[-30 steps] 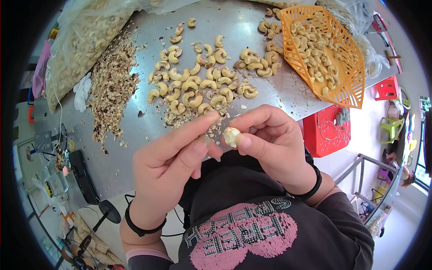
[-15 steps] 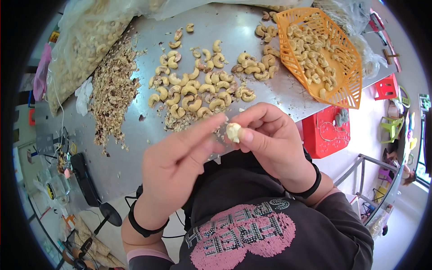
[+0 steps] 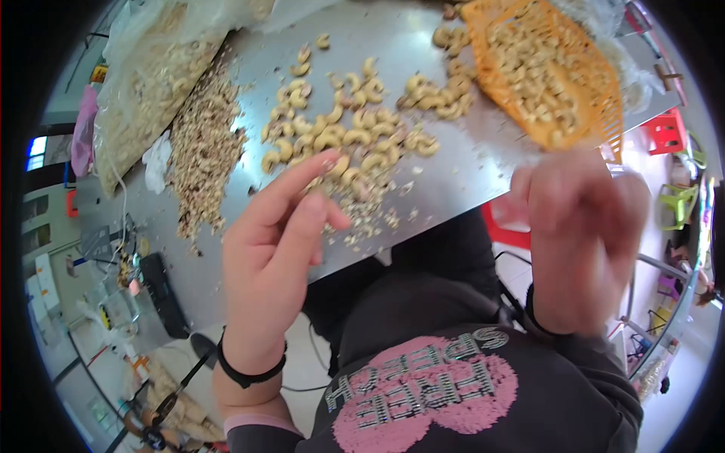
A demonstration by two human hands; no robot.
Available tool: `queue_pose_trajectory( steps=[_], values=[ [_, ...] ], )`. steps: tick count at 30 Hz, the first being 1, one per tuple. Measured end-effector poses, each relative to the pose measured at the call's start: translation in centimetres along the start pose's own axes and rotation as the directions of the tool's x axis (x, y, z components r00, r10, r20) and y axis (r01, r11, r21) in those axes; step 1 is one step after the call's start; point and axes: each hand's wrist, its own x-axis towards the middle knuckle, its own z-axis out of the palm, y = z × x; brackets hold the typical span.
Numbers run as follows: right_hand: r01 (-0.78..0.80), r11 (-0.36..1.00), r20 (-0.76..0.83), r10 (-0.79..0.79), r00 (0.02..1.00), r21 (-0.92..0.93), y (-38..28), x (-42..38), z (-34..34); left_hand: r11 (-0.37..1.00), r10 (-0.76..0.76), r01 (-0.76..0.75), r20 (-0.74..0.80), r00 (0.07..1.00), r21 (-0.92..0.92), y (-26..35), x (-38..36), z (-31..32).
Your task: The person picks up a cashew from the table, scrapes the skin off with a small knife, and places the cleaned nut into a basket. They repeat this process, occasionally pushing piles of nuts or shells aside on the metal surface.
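My left hand (image 3: 276,219) is over the near edge of the metal table, index finger stretched towards the cashews (image 3: 328,136) spread there. Its fingers are a little apart, and I see nothing held in them. My right hand (image 3: 578,226) is smeared by motion off the table's right front edge, just below the orange basket (image 3: 495,75). Whether it holds anything cannot be made out. Inside the basket lie many pale cashews (image 3: 529,68). White crumbs (image 3: 370,219) are scattered between the loose cashews and the table's front edge.
A heap of brown skin flakes (image 3: 204,143) lies left of the cashews, beside a large clear plastic bag (image 3: 147,90) full of nuts. A white crumpled tissue (image 3: 157,162) sits between them. Beyond the right edge are red stools (image 3: 664,132).
My right hand has swung right, away from my left hand and towards the basket; the pale cashew it held no longer shows. My left hand has moved slightly left, nearer the loose cashews.
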Motion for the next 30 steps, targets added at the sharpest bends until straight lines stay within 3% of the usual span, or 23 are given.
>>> queue_pose_trajectory(
  steps=[2,3,4,5,7,18,20,21,30],
  values=[
    [-0.225,0.965,0.146,0.205,0.968,0.136,-1.7,-0.6,2.4,0.999,-0.01,0.009,0.006,1.0,0.044,0.0,-0.3,0.1],
    [-0.399,0.906,-0.193,0.421,0.886,0.141,-4.0,-0.7,5.8,0.998,0.011,-0.012,0.018,1.0,0.054,-0.2,-0.4,0.2],
    [-0.554,0.808,-0.495,0.571,0.655,0.199,-5.5,-0.8,8.5,0.987,0.078,-0.081,0.027,0.997,0.138,-0.5,-0.5,0.4],
    [-0.444,0.889,-0.201,0.458,0.866,0.116,-5.7,-0.8,7.0,0.987,0.056,-0.059,0.021,0.998,0.15,-0.8,-0.6,0.4],
    [-0.353,0.93,0.016,0.353,0.935,0.1,-5.2,-1.3,5.5,0.988,0.091,-0.09,-0.003,0.996,0.126,-1.2,-0.8,0.5],
    [-0.223,0.961,0.186,0.191,0.964,0.166,-3.6,-2.8,3.3,0.989,0.096,-0.097,0.013,0.995,0.116,-1.6,-0.6,0.6],
    [-0.174,0.96,0.223,0.125,0.967,0.22,-3.1,-2.9,3.1,0.987,0.075,-0.065,-0.067,0.995,0.15,-1.9,-0.7,0.7],
    [-0.145,0.956,0.237,0.083,0.968,0.255,-2.7,-2.8,3.1,0.98,0.162,-0.155,-0.05,0.986,0.124,-2.3,-0.5,0.8],
    [-0.045,0.945,0.282,-0.051,0.958,0.323,-2.2,-2.0,2.4,0.985,0.066,-0.048,-0.108,0.992,0.165,-2.7,-0.5,0.9]
  ],
)
